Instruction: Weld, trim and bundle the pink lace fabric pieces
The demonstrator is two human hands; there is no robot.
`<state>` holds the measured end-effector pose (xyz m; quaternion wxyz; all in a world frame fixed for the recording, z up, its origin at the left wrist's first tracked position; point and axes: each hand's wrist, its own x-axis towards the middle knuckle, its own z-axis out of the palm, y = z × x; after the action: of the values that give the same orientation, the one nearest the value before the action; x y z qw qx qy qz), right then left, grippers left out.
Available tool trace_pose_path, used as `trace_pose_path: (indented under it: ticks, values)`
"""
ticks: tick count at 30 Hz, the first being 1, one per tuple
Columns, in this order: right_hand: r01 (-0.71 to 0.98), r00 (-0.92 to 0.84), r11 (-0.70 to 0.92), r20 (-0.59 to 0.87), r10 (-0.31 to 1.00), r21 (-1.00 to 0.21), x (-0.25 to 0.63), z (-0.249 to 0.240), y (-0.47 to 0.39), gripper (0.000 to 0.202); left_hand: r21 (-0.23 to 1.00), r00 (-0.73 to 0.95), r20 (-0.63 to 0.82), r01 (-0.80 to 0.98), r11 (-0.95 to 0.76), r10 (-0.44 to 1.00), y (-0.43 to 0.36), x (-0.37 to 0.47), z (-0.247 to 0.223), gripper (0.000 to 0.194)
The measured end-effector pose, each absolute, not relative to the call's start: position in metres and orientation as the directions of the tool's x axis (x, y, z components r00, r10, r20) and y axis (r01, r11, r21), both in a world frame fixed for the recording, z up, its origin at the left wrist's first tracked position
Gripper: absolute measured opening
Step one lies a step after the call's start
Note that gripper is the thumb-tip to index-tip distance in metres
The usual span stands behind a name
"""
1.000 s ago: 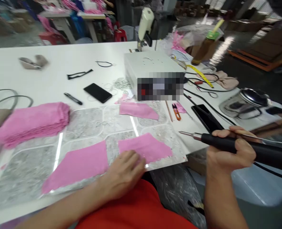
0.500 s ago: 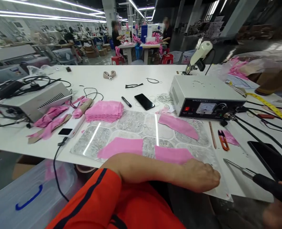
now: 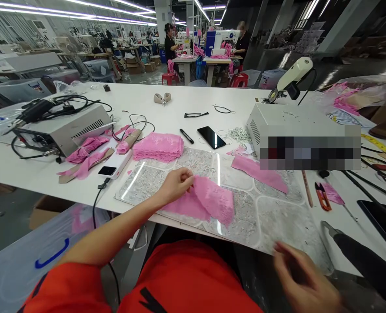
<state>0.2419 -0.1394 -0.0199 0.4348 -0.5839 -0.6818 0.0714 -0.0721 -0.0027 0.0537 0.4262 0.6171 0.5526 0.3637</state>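
Note:
My left hand point(image 3: 177, 184) pinches the edge of a pink lace fabric piece point(image 3: 217, 200), which hangs partly over a flat pink fabric piece point(image 3: 186, 206) on the clear-topped mat point(image 3: 276, 217). Its thumb and fingers are closed together. My right hand point(image 3: 305, 278), slightly blurred, is off the mat's near right edge with fingers apart and nothing in them. Beside it, a black-handled tool with a bent metal tip point(image 3: 354, 248) rests at the table's right. A stack of pink lace pieces point(image 3: 158, 147) sits behind my left hand; a curved pink piece point(image 3: 260, 173) lies further right.
A grey power box point(image 3: 287, 117), its front blurred out, stands right; another metal box point(image 3: 65, 130) with cables is at left. Orange thread snips point(image 3: 322, 196), a phone point(image 3: 211, 137), a marker pen point(image 3: 187, 136) and a white power bank point(image 3: 114, 165) lie about. A plastic bin point(image 3: 49, 261) is below left.
My left hand has moved from the right side back to the left and lifted one pink piece over the other. My right hand has left the tool's handle and moved inward. The view has turned slightly left.

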Motion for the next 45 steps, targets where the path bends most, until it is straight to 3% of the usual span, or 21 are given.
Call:
trace_pose_path:
  ticks: [4,8,15,20,24,28,33,36,39,45]
  values:
    - [0.680,-0.327,0.575,0.514,0.793,-0.455,0.175,-0.005,-0.091,0.023,0.943,0.011,-0.052,0.330,0.045,0.999,-0.035,-0.108,0.034,0.013]
    - [0.646,-0.466,0.645,0.459,0.757,-0.408,0.150,-0.005,-0.062,0.018,0.930,-0.006,-0.020,0.366,0.021,1.000,-0.052,-0.122,0.031,0.012]
    - [0.562,-0.524,0.699,0.464,0.715,-0.442,0.139,-0.004,-0.057,0.015,0.724,0.032,0.238,0.660,-0.199,0.971,-0.072,-0.145,0.022,0.008]
    - [0.533,-0.560,0.717,0.447,0.697,-0.450,0.132,-0.003,-0.054,0.016,0.542,0.036,0.280,0.819,-0.188,0.959,-0.087,-0.157,0.008,0.006]
    - [0.517,-0.584,0.723,0.429,0.689,-0.458,0.134,0.000,-0.053,0.018,0.477,0.094,0.315,0.844,-0.243,0.944,-0.093,-0.167,0.011,0.007]
    - [0.508,-0.611,0.733,0.409,0.677,-0.453,0.136,0.000,-0.052,0.024,0.402,0.268,0.349,0.823,-0.402,0.898,-0.090,-0.181,0.014,0.025]
    - [0.495,-0.623,0.729,0.392,0.677,-0.472,0.133,-0.002,-0.044,0.016,0.326,0.414,0.339,0.791,-0.518,0.845,-0.080,-0.191,0.010,0.017]
    - [0.486,-0.634,0.657,0.285,0.719,-0.577,0.132,0.011,-0.036,0.016,0.355,0.441,0.338,0.758,-0.547,0.831,-0.071,-0.193,0.017,0.018]
    - [0.502,-0.603,0.499,0.128,0.788,-0.706,0.132,0.034,-0.021,0.017,0.467,0.443,0.272,0.715,-0.520,0.854,-0.051,-0.197,0.036,0.022]
    - [0.515,-0.511,0.323,0.018,0.859,-0.794,0.115,0.069,0.048,0.027,0.647,0.362,0.149,0.668,-0.367,0.920,0.037,-0.209,0.077,0.016]
